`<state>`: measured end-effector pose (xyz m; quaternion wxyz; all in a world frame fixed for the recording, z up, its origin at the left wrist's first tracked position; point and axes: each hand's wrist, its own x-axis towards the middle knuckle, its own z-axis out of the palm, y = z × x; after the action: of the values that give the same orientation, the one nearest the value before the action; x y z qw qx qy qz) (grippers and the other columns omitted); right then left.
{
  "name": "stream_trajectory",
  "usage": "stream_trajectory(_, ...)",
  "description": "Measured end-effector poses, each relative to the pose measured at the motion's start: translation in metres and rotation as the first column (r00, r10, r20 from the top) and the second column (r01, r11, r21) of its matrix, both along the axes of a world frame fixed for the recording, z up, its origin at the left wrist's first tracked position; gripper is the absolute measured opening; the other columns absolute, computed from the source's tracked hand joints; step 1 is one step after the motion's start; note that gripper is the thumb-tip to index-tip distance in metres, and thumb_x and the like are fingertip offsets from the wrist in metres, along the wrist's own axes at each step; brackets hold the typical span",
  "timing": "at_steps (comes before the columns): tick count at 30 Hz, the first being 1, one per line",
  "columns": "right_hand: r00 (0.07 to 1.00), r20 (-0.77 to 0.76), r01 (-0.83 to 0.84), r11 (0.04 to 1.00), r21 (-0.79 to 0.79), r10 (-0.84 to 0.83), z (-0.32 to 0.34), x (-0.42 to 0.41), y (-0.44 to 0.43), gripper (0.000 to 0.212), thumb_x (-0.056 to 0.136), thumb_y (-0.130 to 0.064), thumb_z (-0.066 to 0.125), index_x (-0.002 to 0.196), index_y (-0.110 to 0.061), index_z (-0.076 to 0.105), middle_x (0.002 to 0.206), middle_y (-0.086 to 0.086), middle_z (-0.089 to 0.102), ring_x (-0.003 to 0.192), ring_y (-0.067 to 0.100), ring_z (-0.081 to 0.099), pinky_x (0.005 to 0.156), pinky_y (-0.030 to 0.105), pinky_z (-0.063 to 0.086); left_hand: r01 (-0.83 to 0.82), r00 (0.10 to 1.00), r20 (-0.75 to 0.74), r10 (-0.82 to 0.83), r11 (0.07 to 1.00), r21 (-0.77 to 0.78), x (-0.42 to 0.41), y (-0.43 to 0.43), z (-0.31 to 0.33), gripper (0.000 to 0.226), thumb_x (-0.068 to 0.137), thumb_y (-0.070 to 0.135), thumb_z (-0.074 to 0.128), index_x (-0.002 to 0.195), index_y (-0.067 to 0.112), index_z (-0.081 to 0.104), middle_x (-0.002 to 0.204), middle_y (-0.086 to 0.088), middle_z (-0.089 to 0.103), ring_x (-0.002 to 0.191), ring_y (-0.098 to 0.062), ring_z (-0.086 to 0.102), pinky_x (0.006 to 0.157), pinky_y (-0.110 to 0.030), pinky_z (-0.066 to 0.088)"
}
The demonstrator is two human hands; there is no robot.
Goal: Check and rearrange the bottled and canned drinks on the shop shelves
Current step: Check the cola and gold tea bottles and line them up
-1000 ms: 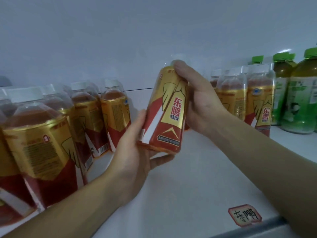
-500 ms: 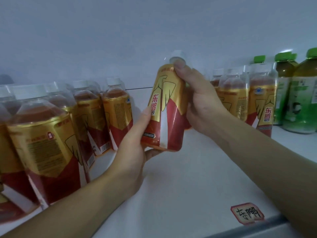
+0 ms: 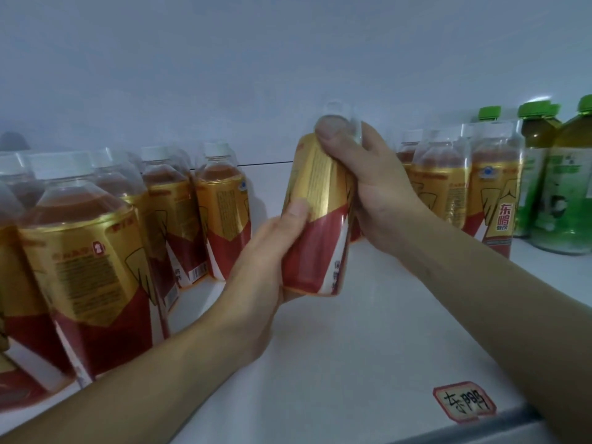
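Head view, looking down on a white shelf (image 3: 352, 363) with a pale back wall (image 3: 256, 59).

- Held bottle (image 3: 317, 225): gold and red label, clear shoulder, reddish-brown drink inside. It is up off the shelf, in the gap between two groups of matching bottles. It tilts slightly, top leaning to the right. The fine-print side of the label faces the camera.
- Left hand (image 3: 262, 267): wrapped round the lower part of the bottle from the left. The thumb presses on the front of the label where the gold meets the red. The other fingers curl behind and under the base.
- Right hand (image 3: 374, 187): closed round the upper part from the right, thumb laid across the clear shoulder just below the cap. The cap itself is blurred.
- Left group of bottles (image 3: 86, 261): same gold and red label, white caps, standing in rows that run back to the wall. Several show barcode and text panels.
- Right group of bottles (image 3: 493, 200): same kind, standing just behind the right wrist. The front one shows its brand characters.
- Green bottles (image 3: 570, 193): green caps and labels, at the far right, just beside the right group.
- Handwritten tag (image 3: 464, 402): red-bordered, stuck flat near the front edge of the shelf.
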<state>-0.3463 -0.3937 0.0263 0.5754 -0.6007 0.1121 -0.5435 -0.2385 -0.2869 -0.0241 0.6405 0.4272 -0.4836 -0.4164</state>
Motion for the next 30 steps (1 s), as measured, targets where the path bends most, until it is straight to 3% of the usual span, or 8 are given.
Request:
stream_trajectory(3,0.993,-0.074,-0.094,0.995,0.030,0.096,-0.001,0.000,0.000,0.054,0.080,-0.043,0.074,0.119,-0.009,0.059,0.091,0.002,0.069,0.081,0.016,0.070,0.077,0.035,0.056,-0.016,0.999,-0.046,0.017,1.000,0.017,0.001,0.002,-0.002,0.044,0.081,0.057,0.059,0.099,0.022,0.079,0.099,-0.006,0.077,0.088,-0.022,0.075,0.074,-0.049,0.061)
stream_trajectory(5,0.984,-0.088,-0.148,0.986,0.075,0.155,0.000,-0.001,0.000,0.048,0.084,-0.041,0.071,0.117,-0.009,0.058,0.088,0.002,0.069,0.079,0.017,0.070,0.079,0.036,0.055,0.021,0.990,-0.142,-0.017,0.999,0.027,0.002,0.003,0.000,0.052,0.080,0.058,0.052,0.099,0.018,0.079,0.096,-0.011,0.077,0.082,-0.026,0.074,0.062,-0.044,0.061)
stream_trajectory(10,0.992,-0.125,0.008,1.000,-0.003,-0.008,0.000,-0.002,0.004,0.067,0.078,-0.043,0.081,0.128,-0.008,0.054,0.086,0.002,0.073,0.071,0.018,0.073,0.065,0.031,0.057,0.008,0.994,-0.108,-0.006,1.000,0.016,0.001,0.002,0.003,0.051,0.090,0.059,0.044,0.113,0.023,0.072,0.105,-0.005,0.077,0.097,-0.024,0.074,0.078,-0.042,0.059)
stream_trajectory(14,0.975,-0.184,0.118,0.991,-0.055,-0.127,-0.003,0.002,0.003,0.097,0.068,-0.050,0.084,0.148,-0.019,0.040,0.119,0.004,0.070,0.092,0.018,0.075,0.086,0.042,0.061,-0.044,0.997,-0.060,0.046,0.998,0.034,-0.005,0.003,0.003,0.049,0.094,0.059,0.043,0.098,0.025,0.078,0.095,-0.001,0.078,0.086,-0.017,0.076,0.078,-0.041,0.059)
stream_trajectory(18,0.946,-0.324,-0.020,0.999,0.033,0.029,-0.001,0.001,0.000,0.095,0.071,-0.061,0.076,0.149,-0.024,0.037,0.100,-0.001,0.074,0.088,0.020,0.076,0.087,0.043,0.056,0.063,0.976,-0.212,-0.042,0.993,0.095,0.002,0.003,0.002,0.064,0.094,0.063,0.039,0.094,0.013,0.080,0.100,-0.021,0.075,0.081,-0.033,0.074,0.063,-0.044,0.061)
stream_trajectory(22,0.910,-0.414,-0.005,1.000,0.026,0.015,-0.003,-0.003,-0.003,0.102,0.070,-0.062,0.079,0.151,-0.022,0.033,0.101,0.001,0.074,0.087,0.017,0.076,0.082,0.036,0.055,0.234,0.930,-0.321,-0.182,0.964,0.130,0.003,0.004,0.002,0.067,0.093,0.063,0.038,0.089,0.012,0.081,0.104,-0.023,0.074,0.083,-0.035,0.074,0.067,-0.044,0.062)
stream_trajectory(25,0.912,-0.409,0.043,0.999,0.031,-0.027,-0.002,-0.003,-0.002,0.088,0.071,-0.062,0.073,0.143,-0.023,0.042,0.100,0.002,0.075,0.085,0.017,0.076,0.076,0.033,0.056,0.285,0.912,-0.339,-0.229,0.951,0.123,0.002,0.005,0.004,0.067,0.094,0.062,0.036,0.089,0.013,0.082,0.106,-0.023,0.073,0.087,-0.036,0.074,0.073,-0.040,0.061)
stream_trajectory(30,0.927,-0.356,-0.035,0.971,0.237,0.120,-0.003,-0.002,-0.008,0.068,0.083,-0.065,0.068,0.130,-0.016,0.061,0.106,0.008,0.077,0.099,0.028,0.075,0.094,0.043,0.056,0.356,0.869,-0.397,-0.296,0.930,0.087,0.004,0.008,0.009,0.069,0.095,0.063,0.034,0.103,0.010,0.078,0.114,-0.023,0.071,0.091,-0.032,0.074,0.068,-0.035,0.063)
